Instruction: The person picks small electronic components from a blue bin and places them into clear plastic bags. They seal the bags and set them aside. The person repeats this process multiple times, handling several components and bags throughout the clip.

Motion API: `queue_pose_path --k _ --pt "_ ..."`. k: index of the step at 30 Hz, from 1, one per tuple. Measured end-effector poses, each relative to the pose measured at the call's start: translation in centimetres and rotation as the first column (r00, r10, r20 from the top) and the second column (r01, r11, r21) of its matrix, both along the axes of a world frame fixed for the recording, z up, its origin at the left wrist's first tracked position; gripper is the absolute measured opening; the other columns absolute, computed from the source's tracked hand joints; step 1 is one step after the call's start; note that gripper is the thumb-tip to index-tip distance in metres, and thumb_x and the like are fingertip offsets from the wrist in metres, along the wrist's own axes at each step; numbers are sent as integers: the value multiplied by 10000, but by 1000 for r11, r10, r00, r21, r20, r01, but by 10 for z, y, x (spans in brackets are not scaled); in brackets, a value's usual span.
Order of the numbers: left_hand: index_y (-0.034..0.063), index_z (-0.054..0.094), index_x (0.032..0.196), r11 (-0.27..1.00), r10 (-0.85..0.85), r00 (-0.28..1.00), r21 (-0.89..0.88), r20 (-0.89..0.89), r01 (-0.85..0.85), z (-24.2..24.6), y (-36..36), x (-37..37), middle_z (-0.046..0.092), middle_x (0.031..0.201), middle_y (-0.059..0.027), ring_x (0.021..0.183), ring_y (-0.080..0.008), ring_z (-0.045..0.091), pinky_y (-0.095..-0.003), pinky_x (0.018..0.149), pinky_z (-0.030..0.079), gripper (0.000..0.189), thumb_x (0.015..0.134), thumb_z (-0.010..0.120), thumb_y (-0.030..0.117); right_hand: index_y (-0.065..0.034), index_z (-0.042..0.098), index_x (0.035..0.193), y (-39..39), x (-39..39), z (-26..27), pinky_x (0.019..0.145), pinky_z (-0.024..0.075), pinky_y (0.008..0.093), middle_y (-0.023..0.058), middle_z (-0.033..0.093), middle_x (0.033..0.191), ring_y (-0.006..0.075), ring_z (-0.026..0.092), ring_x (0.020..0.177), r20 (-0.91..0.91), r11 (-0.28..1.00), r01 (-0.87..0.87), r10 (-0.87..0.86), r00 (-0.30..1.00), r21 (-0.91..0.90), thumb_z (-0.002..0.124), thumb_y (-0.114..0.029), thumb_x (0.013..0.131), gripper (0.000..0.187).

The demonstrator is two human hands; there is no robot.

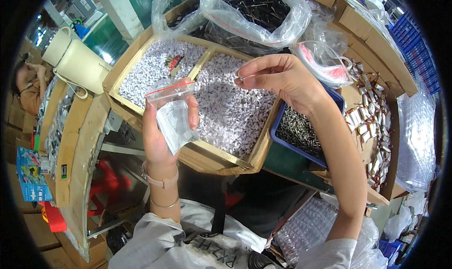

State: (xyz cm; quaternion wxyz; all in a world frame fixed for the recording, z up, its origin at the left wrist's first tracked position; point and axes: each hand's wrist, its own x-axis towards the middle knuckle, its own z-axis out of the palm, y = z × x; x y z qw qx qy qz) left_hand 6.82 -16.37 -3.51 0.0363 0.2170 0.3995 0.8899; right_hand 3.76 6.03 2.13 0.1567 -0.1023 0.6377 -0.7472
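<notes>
My left hand (160, 134) holds a small clear zip bag (174, 117) with a red seal line and a folded printed paper inside. Raised over the right part of a divided tray (208, 58), my right hand (279, 76) pinches a tiny shiny piece (241, 79) between thumb and fingertips; what it is cannot be told. Many small white parts (229, 117) fill both compartments below. A few red and dark pieces (173, 63) lie on the white parts in the left compartment. Beneath my right forearm stands a blue bin (277, 127) of small metal parts (298, 131).
Behind the tray sits an open plastic bag (226, 18) of black parts. A cardboard box (395, 141) at right holds silvery wired pieces (367, 117). A cream bottle (83, 62) stands at left; another person (30, 88) is farther left.
</notes>
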Motion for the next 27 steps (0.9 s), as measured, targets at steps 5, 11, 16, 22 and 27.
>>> queue_pose_path --k 5,11,16,22,27 --pt "-51 452 1178 1000 -6 1000 12 -9 6 -1 0 0 564 873 -137 631 -162 499 -265 563 413 589 918 241 433 40 608 913 0 1 1 789 503 286 136 622 890 220 622 855 14 1000 2 -2 1000 -14 601 56 740 173" --pt "-53 452 1178 1000 -9 1000 19 5 9 -1 0 0 563 876 -136 634 -160 500 -267 566 415 589 917 248 434 37 592 933 1 -1 -1 745 515 268 121 621 859 205 624 832 16 992 -38 40 999 -124 606 26 757 177" --pt "-57 455 1172 999 -30 999 15 -21 30 -2 -1 -1 568 903 -145 629 -159 502 -267 569 419 596 912 260 442 43 599 912 1 -1 -2 701 507 245 108 626 840 159 613 731 2 992 -25 26 1000 -121 628 6 746 172" --pt "-77 458 1151 925 -32 997 -380 -71 3 4 -2 4 576 1013 -174 712 -143 575 -237 634 469 547 900 386 403 22 615 868 -9 7 4 651 497 210 61 635 806 102 606 697 -254 996 81 -71 965 29 639 10 741 130" --pt "-88 455 1143 904 -96 995 -421 -25 76 8 -4 8 601 973 -149 752 -133 599 -221 664 485 537 874 479 376 5 630 817 -25 19 5 701 501 220 80 643 818 115 613 757 -299 999 -6 -6 954 -37 656 61 704 129"
